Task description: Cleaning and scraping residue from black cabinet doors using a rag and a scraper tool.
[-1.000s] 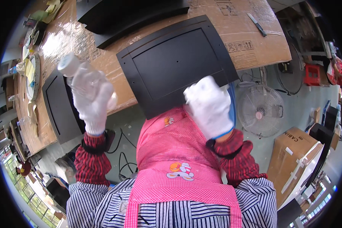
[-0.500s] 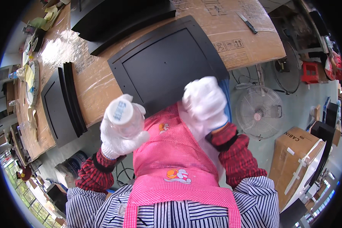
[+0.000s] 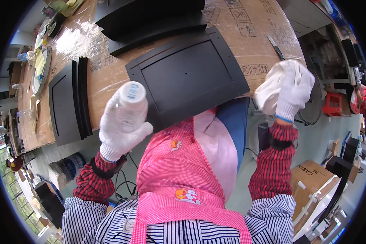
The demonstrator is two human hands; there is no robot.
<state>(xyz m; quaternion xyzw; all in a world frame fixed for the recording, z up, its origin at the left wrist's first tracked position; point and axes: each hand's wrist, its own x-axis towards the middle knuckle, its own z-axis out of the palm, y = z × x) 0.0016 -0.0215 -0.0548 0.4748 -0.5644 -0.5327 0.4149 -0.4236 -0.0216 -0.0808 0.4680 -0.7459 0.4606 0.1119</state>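
My left hand (image 3: 117, 129), in a white knit glove, is wrapped round a clear plastic bottle (image 3: 131, 116) with a white cap, held upright near the panel's left corner. A black framed panel (image 3: 187, 73) lies flat on the table edge in front of me. My right hand (image 3: 295, 87), also gloved, is raised off the right side of the table. Its fingers are closed on a whitish cloth (image 3: 268, 92) that hangs to their left. Neither hand touches the panel.
A cardboard-covered table (image 3: 109, 81) spreads ahead. Stacked black panels (image 3: 150, 24) stand behind, and more (image 3: 67, 105) lie at left. A knife (image 3: 276, 48) rests at the right edge. Cardboard boxes (image 3: 313, 179), a red stool (image 3: 333, 103) and a bucket (image 3: 71, 166) stand on the floor.
My right hand has swung up and outward to the right from near my lap, carrying the cloth. My left hand has risen slightly with the bottle, and the view has shifted.
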